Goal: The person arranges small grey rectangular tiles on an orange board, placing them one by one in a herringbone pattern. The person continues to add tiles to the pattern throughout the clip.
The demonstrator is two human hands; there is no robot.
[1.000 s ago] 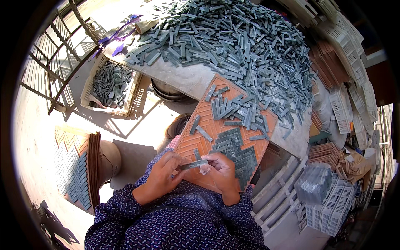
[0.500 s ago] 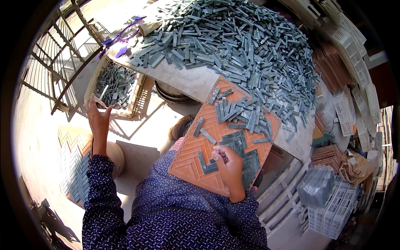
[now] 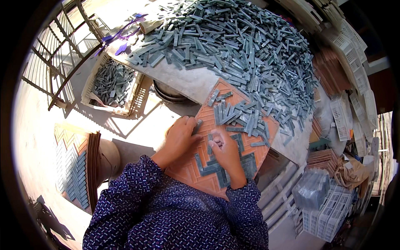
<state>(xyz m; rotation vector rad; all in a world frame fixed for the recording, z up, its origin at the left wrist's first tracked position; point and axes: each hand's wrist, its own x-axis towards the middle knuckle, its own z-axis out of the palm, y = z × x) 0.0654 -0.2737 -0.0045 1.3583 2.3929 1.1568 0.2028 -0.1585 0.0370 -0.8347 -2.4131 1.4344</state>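
One left hand point(image 3: 180, 136), one right hand point(image 3: 226, 151), one lap tray point(image 3: 188, 165), one strip heap point(image 3: 250, 46), one strip-filled crate point(image 3: 116, 111)

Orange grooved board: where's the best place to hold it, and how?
Grip the orange grooved board by both long edges of its near half, probably, coming from left and right: it is flat, that half juts past the table, and loose strips lie on top, so keep it level.

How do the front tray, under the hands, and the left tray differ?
The front tray carries loose strips lying jumbled on it; the left tray shows only neat zigzag rows.
The front tray's pattern is partly filled; rows cover most of the left tray.
Both hands are at the front tray; neither touches the left tray.
Both are orange with herringbone patterns.
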